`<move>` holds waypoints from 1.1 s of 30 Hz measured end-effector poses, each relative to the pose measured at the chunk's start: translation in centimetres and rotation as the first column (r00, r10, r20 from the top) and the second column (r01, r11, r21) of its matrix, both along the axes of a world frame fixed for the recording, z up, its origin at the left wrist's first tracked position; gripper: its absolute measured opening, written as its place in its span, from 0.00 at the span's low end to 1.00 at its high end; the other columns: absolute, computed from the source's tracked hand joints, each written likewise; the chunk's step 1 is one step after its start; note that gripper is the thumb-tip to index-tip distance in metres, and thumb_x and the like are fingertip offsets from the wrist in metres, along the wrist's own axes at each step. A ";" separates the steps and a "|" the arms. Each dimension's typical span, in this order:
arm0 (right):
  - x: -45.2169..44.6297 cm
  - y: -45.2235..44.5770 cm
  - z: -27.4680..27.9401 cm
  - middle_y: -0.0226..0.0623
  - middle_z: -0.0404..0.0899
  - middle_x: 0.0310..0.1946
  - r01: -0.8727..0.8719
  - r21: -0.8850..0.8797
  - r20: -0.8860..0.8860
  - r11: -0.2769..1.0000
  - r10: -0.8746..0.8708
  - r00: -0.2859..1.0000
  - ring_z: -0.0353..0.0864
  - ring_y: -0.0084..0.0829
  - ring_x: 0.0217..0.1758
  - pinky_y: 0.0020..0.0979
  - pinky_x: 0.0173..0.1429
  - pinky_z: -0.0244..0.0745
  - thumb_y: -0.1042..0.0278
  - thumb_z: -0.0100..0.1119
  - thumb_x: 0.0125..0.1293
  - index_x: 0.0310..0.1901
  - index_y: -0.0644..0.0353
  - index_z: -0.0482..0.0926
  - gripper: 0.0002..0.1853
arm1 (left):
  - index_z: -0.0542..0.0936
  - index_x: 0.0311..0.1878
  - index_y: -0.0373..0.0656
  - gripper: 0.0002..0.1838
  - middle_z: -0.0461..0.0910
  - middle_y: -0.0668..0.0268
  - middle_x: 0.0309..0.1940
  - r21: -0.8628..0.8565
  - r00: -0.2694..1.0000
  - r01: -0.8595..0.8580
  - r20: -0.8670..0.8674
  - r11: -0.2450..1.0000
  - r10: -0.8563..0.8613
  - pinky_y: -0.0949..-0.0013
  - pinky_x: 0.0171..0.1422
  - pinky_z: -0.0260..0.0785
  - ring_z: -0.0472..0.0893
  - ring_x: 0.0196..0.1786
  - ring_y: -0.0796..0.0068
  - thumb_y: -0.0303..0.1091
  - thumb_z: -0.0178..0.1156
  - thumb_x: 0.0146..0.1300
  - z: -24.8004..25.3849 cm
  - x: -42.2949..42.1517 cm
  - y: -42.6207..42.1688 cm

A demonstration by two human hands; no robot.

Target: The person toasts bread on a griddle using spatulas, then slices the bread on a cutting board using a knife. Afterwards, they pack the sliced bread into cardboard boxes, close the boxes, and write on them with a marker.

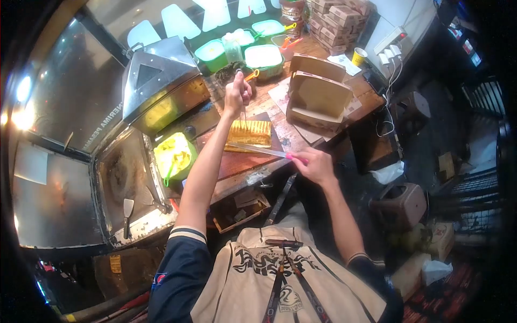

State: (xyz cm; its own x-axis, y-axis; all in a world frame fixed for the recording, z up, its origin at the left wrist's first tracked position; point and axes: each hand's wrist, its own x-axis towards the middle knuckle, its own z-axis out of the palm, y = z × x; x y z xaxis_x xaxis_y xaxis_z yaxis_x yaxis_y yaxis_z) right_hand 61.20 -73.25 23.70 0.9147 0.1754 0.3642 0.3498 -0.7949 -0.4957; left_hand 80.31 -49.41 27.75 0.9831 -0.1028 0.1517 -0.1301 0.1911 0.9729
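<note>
A browned, ridged loaf of bread (250, 133) lies on a board (276, 141) at the middle of the wooden table. Above it, my left hand (238, 96) is closed round a thin metal utensil (243, 116) whose lower end meets the top of the loaf; its handle is hidden in my fist. My right hand (316, 166) grips the pink handle of a long knife (264, 151), and the blade lies along the loaf's near side, pointing left.
Open cardboard boxes (318, 102) stand right of the loaf. Behind are green tubs (264, 56) and stacked folded boxes (336, 24). To the left are a yellow-filled tub (175, 155), a metal hood (156, 75) and a griddle (126, 172) with a spatula (127, 215).
</note>
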 end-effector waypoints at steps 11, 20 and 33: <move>-0.5 -2.5 1.6 0.32 0.82 0.26 0.037 -0.036 -0.145 0.999 -0.042 0.988 0.82 0.36 0.29 0.34 0.32 0.76 0.55 0.63 0.57 0.36 0.43 0.87 0.08 | 0.71 0.16 0.39 0.36 0.60 0.75 0.09 0.018 0.998 -0.044 0.039 0.999 0.043 0.75 0.15 0.48 0.58 0.11 0.84 0.62 0.43 0.68 -0.4 -0.2 0.2; -0.8 -2.1 1.7 0.32 0.79 0.22 0.079 -0.094 -0.112 0.992 -0.089 0.990 0.80 0.37 0.26 0.36 0.29 0.73 0.54 0.63 0.57 0.36 0.45 0.87 0.09 | 0.72 0.15 0.38 0.37 0.61 0.74 0.08 0.040 0.997 -0.054 0.057 0.998 0.052 0.76 0.15 0.49 0.59 0.10 0.83 0.62 0.43 0.68 -0.3 -0.5 0.2; -5.4 -3.1 4.1 0.35 0.80 0.25 0.175 -0.041 -0.170 0.984 -0.179 0.969 0.80 0.38 0.27 0.36 0.32 0.74 0.61 0.64 0.57 0.38 0.48 0.87 0.08 | 0.72 0.14 0.37 0.37 0.62 0.72 0.07 0.058 0.993 -0.089 0.083 0.994 0.084 0.75 0.16 0.50 0.60 0.11 0.82 0.61 0.43 0.68 0.1 -0.9 0.1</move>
State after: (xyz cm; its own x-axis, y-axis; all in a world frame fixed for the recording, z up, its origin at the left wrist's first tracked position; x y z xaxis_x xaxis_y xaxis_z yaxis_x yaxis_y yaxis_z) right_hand 55.84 -76.36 27.85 0.9805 0.0124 0.1963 0.1139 -0.8495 -0.5151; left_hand 79.39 -49.27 27.85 0.9736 -0.0298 0.2265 -0.2217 0.1164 0.9681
